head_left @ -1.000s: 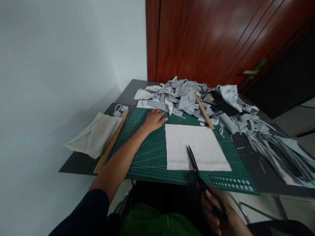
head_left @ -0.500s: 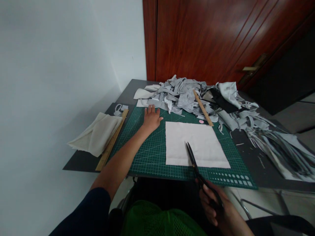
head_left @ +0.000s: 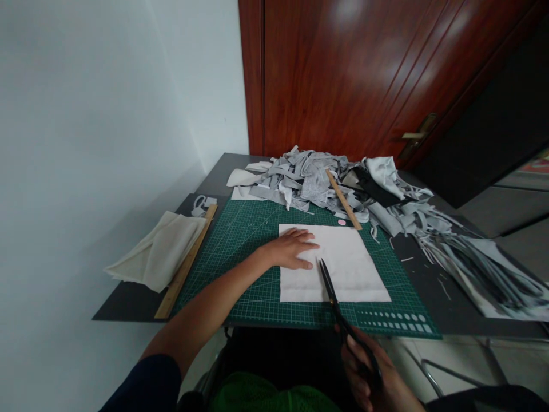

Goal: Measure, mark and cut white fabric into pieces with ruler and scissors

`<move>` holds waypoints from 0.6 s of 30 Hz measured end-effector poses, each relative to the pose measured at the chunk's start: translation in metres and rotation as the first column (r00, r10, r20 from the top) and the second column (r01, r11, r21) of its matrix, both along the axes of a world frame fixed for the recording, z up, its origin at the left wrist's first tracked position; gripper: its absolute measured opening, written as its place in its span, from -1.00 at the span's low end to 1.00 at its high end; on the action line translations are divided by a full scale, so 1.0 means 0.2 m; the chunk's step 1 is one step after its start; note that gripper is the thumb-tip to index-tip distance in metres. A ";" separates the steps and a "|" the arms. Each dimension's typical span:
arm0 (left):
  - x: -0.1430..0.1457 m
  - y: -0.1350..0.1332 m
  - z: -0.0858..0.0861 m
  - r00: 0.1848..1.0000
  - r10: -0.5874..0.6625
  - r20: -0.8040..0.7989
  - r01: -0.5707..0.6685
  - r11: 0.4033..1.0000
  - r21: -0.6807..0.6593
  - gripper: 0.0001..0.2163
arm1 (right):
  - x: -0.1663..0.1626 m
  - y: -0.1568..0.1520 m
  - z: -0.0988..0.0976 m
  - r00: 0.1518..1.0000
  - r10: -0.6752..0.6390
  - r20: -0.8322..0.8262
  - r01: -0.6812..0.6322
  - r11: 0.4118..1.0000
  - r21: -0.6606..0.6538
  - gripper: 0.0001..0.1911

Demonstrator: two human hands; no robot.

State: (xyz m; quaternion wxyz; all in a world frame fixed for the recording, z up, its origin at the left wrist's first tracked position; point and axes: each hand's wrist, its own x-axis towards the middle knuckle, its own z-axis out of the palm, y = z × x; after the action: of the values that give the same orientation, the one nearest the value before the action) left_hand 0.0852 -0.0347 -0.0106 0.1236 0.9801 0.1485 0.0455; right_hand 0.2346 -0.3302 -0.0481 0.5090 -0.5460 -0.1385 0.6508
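Observation:
A flat, near-rectangular piece of white cloth [head_left: 343, 274] lies on the green cutting mat [head_left: 240, 229]. My left hand [head_left: 294, 248] rests on its left part, fingers spread and holding nothing. Below the cloth, at the front edge of the table, my right hand [head_left: 364, 366] grips black scissors [head_left: 338, 312] by their handles. The blades look closed or nearly so and point away from me over the cloth, their tips close to my left fingers. Whether the blades touch the cloth I cannot tell.
Grey and white fabric scraps [head_left: 309, 177] are heaped at the back, a wooden ruler [head_left: 343, 197] leaning on them. Beside it is a pink disc [head_left: 342, 222]. Folded cream cloth [head_left: 158, 249] and another wooden ruler [head_left: 186, 263] lie at left. Grey strips [head_left: 484, 269] lie at right.
My left hand has come from the bare mat near the scraps, toward me and to the right, onto the white cloth. The right hand keeps the scissors over the cloth. The view has shifted slightly.

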 end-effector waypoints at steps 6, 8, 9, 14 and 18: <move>-0.04 0.07 0.04 0.999 0.047 -0.021 -0.049 0.996 -0.077 -0.37 | -0.03 -0.02 0.15 0.999 -0.043 -0.010 0.043 0.999 0.032 -0.36; -0.04 0.08 0.04 0.999 0.043 -0.021 -0.045 0.995 -0.093 -0.35 | -0.03 -0.05 0.16 0.998 -0.058 -0.004 0.058 0.997 0.052 -0.38; -0.04 0.08 0.05 0.999 0.041 -0.025 -0.043 0.995 -0.094 -0.35 | -0.03 -0.08 0.15 0.998 -0.059 0.007 0.059 0.997 0.059 -0.38; -0.03 0.05 0.04 0.993 0.076 -0.091 -0.082 0.995 -0.063 -0.19 | -0.01 -0.24 0.05 0.990 0.110 0.094 -0.111 0.994 0.001 -0.30; 0.00 -0.01 0.02 0.981 0.154 -0.120 -0.156 0.988 -0.007 -0.17 | -0.07 -0.30 0.06 0.952 0.248 0.180 -0.252 0.968 -0.002 -0.35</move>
State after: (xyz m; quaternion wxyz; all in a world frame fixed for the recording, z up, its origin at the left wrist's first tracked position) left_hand 0.0852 -0.0370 -0.0063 0.1185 0.9655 0.2320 -0.0046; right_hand 0.2203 -0.3912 -0.0368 0.4137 -0.5749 -0.2584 0.6570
